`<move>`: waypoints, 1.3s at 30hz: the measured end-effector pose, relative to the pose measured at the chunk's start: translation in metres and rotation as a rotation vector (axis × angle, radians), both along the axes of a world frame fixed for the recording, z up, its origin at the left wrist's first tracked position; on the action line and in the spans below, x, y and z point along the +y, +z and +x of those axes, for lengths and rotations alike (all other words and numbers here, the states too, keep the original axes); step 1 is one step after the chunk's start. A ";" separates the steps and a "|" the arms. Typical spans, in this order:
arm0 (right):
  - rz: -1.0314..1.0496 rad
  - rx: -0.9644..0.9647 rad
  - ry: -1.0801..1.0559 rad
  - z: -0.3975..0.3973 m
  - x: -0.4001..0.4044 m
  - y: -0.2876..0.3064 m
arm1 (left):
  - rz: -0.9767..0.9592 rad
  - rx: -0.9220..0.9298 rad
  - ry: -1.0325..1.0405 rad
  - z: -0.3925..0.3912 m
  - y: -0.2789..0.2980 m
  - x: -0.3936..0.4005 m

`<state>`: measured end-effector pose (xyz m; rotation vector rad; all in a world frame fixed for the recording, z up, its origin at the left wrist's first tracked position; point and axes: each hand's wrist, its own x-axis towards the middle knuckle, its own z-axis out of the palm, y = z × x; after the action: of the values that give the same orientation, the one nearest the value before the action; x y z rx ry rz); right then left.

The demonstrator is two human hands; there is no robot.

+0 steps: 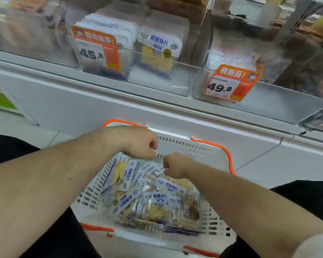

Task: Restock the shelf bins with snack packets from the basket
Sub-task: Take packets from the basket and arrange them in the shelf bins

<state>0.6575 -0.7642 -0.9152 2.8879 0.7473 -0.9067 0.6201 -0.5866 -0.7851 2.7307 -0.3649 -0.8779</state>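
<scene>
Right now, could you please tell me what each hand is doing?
Left hand: fingers curled, apparently pinching a snack packet in the basket.
Right hand: curled, pinching the same packet's top edge.

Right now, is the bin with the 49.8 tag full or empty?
Nearly empty: the clear bin behind the 49.8 tag shows a bare floor up front; blurry packets sit at the back.

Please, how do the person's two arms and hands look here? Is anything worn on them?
Both forearms are bare. The left hand and right hand carry no gloves, and no rings or watch can be seen. Near the lower right corner a pale, light-coloured sleeve edge covers the right arm. No sleeve shows on the left arm in the frame.
</scene>
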 end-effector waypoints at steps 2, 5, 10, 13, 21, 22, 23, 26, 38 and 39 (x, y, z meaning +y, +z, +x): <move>-0.060 0.099 -0.034 -0.008 -0.009 -0.035 | -0.009 0.051 -0.035 0.000 -0.002 -0.006; -0.102 0.212 -0.082 -0.017 -0.021 -0.071 | 0.024 0.106 -0.071 0.002 -0.009 -0.008; -0.147 0.239 -0.184 -0.023 -0.043 -0.102 | 0.089 0.139 -0.110 0.013 -0.025 -0.009; -0.107 0.297 -0.299 -0.024 -0.055 -0.112 | 0.086 0.147 -0.101 0.016 -0.027 -0.014; -0.084 0.287 -0.506 -0.026 -0.063 -0.117 | 0.113 0.182 -0.104 0.015 -0.028 -0.016; -0.086 0.277 -0.526 -0.027 -0.063 -0.116 | 0.114 0.180 -0.108 0.016 -0.031 -0.016; -0.085 0.270 -0.539 -0.027 -0.062 -0.114 | 0.117 0.176 -0.107 0.016 -0.033 -0.015; -0.074 0.238 -0.544 -0.027 -0.060 -0.110 | 0.101 0.188 -0.089 0.014 -0.031 -0.014; 0.410 0.312 -0.697 0.050 -0.073 0.018 | -0.002 0.209 0.041 0.018 -0.033 -0.002; 0.479 0.319 -0.715 0.054 -0.072 0.034 | -0.026 0.206 0.057 0.017 -0.032 -0.003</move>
<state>0.7118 -0.8362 -0.8817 3.5545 -0.1459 -1.4369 0.6368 -0.5894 -0.8167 2.5823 -0.2542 -1.1171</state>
